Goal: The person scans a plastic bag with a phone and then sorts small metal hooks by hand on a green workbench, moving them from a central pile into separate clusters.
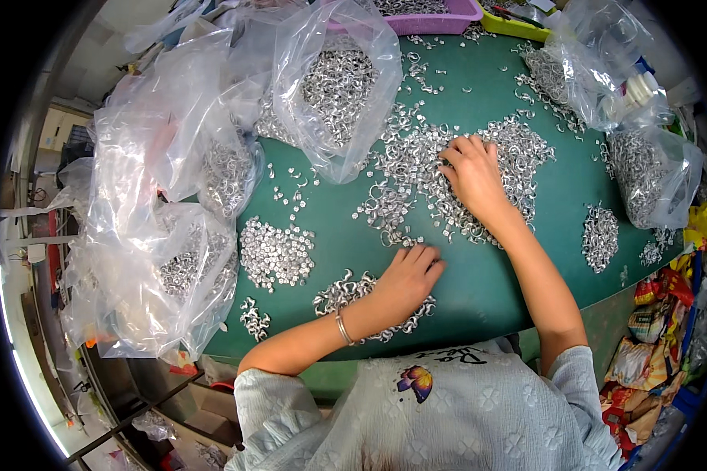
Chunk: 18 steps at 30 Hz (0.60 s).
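A large pile of small silvery metal parts [416,157], many of them curved, spreads over the middle of the green table. My right hand [473,169] rests on this pile, its fingers bent but apart, the tips among the parts. Nearer to me, my left hand [408,275] is closed, fingers curled together, just in front of the pile's near edge. Whatever its fingertips may hold is hidden. Under and beside my left wrist lies a smaller heap of curved metal parts [342,292]. To its left is a flat group of small, blocky silvery pieces [276,253].
Clear plastic bags of metal parts stand at the left [184,259], far middle [334,94] and right [640,177]. A purple tray [448,23] and a yellow-green tray [518,27] sit at the far edge. Another small heap [599,238] lies right. Colourful packets [644,361] are beside the table.
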Each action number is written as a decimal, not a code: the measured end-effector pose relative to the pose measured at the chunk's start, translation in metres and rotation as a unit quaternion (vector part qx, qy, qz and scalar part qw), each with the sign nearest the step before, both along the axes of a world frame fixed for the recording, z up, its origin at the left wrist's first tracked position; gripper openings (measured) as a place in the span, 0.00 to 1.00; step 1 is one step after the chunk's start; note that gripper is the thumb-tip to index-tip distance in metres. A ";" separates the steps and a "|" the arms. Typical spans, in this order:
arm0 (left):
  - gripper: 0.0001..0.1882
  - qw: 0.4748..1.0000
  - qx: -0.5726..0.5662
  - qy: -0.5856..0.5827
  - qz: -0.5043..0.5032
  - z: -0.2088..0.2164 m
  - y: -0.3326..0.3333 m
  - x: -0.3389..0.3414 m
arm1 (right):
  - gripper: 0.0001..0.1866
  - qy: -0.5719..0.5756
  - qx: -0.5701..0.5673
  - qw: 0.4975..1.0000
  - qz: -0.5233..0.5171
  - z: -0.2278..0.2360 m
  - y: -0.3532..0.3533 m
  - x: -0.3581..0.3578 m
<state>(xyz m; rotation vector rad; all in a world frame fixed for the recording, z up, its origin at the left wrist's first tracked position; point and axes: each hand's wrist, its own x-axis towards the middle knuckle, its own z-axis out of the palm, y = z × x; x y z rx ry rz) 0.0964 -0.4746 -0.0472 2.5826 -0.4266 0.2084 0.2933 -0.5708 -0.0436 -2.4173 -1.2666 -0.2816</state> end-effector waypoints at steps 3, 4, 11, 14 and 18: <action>0.11 0.993 -0.022 0.108 -0.041 0.003 0.007 -0.020 | 0.06 -0.010 -0.016 0.999 0.028 0.000 0.002 -0.004; 0.11 0.991 -0.063 0.109 -0.043 0.005 0.009 -0.023 | 0.06 -0.016 -0.010 0.999 0.042 -0.003 0.000 -0.002; 0.12 0.988 -0.110 0.037 0.097 0.011 0.020 0.001 | 0.05 -0.056 -0.030 0.996 0.055 -0.010 0.006 0.000; 0.14 0.979 -0.075 -0.052 0.180 0.004 0.034 0.053 | 0.04 -0.020 0.012 0.998 0.057 -0.009 0.005 -0.001; 0.12 0.978 -0.011 -0.070 0.197 -0.012 0.045 0.105 | 0.03 -0.008 0.048 0.998 0.028 -0.004 -0.002 0.000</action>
